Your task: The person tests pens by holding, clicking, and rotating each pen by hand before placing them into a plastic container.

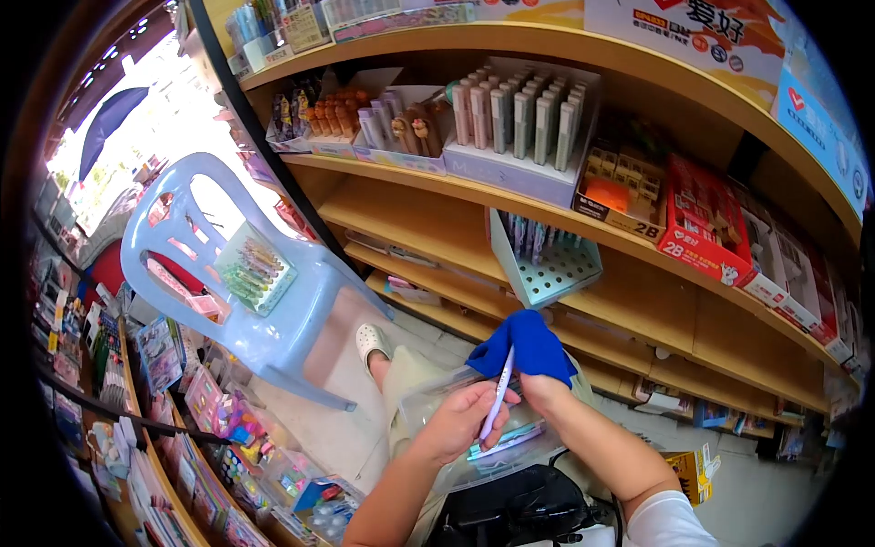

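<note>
A slim light-purple pen [499, 397] stands tilted between the fingers of my left hand [463, 421], which are closed round its lower part. My right hand [545, 392] is wrapped in a blue cloth [523, 345], and its fingers are mostly hidden under the fabric. The cloth lies against the upper end of the pen. Beneath both hands is a clear plastic box [421, 398] on the lap, with several teal and white pens [504, 441] inside.
Shelves [437, 182] with pen displays stand ahead. A perforated holder [556, 279] of pens sits on a lower shelf. At left is a blue plastic chair [273, 333] bearing a pen box [256, 271]. A black bag [510, 510] rests below the box.
</note>
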Tool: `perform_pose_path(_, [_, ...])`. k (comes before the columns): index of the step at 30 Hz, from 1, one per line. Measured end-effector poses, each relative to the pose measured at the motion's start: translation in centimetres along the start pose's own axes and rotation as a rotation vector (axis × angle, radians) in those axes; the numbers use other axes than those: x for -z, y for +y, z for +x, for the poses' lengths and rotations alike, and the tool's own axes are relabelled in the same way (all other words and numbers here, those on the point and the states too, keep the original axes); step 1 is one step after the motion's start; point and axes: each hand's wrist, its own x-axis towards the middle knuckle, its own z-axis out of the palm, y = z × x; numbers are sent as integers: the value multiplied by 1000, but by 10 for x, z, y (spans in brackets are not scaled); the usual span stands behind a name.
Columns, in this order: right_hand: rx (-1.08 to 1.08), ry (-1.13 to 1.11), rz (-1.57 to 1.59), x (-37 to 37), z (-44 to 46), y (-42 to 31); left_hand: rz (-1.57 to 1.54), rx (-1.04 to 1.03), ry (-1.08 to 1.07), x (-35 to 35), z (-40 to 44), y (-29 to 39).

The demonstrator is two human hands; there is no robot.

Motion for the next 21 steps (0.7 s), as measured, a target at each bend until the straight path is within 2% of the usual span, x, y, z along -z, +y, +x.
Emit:
perform_pose_path(1, [22, 95, -148, -5, -2, 0, 25, 15, 14, -1, 0, 0])
perform_pose_path(4, [232, 50, -423, -1, -4, 5, 23, 85, 75, -11, -4, -2])
perform_pose_path(7, [355, 125, -384, -7, -8, 6, 87, 143, 105, -19, -9, -6])
perform_pose_path(10, [581, -4, -1104, 13, 6, 13, 188, 174, 110, -17, -9, -9])
perform_pose_path(13, [602, 42, -1242, 12, 0, 12, 213, 180, 139, -19, -10, -11])
perform_pose_path(16, [779, 31, -908, 16, -8, 17, 169, 134, 115, -21, -11, -18])
perform_pose_path(19, [616, -8, -875, 28, -4, 23, 101, 63, 94, -28, -14, -20])
perform_pose_path(21, [732, 16, -880, 29, -3, 26, 92, 25, 78, -32, -16, -18])
